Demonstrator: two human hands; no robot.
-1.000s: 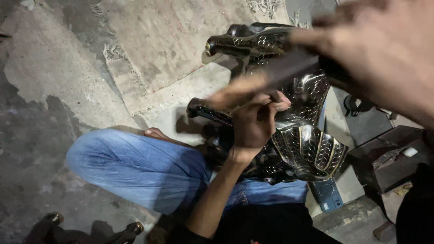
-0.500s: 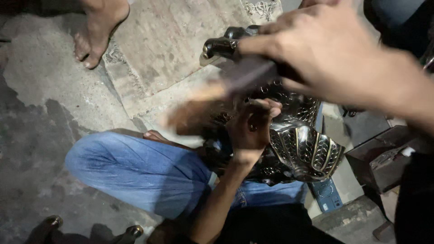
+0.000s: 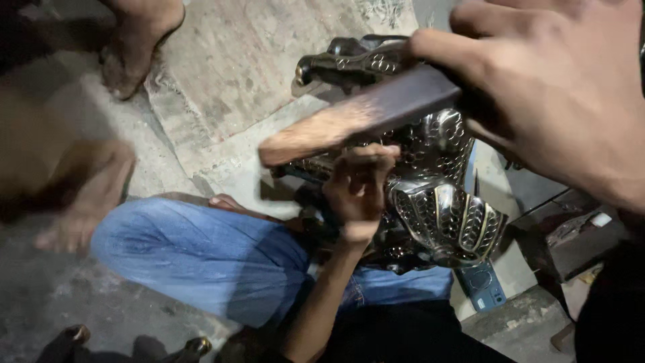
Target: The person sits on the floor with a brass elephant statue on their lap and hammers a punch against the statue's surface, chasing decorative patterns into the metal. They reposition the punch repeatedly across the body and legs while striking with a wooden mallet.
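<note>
Closest to the camera, the right hand (image 3: 571, 101) fills the upper right, fingers closed around a wooden mallet (image 3: 356, 121) whose blurred head points left, raised above an ornate metal piece (image 3: 437, 208). Just below it, the left hand (image 3: 359, 191) is curled shut and pressed against that piece; something thin may be pinched in it, but this is too dark to tell.

The metal piece, dark and shiny with embossed scale patterns and gold-toned bands, rests against the person's lap, above a bent knee in blue jeans (image 3: 201, 255).

Judging by the pose, a hammering or chasing step is under way; the next blow seems to need the left hand steady and the mallet landing squarely.

Lower right, a small blue rectangular box (image 3: 480, 286) lies on the floor beside a dark box (image 3: 571, 242) bearing a small white label. Farther off, on the grey concrete floor (image 3: 235, 74), stand another person's bare feet (image 3: 138, 40).
</note>
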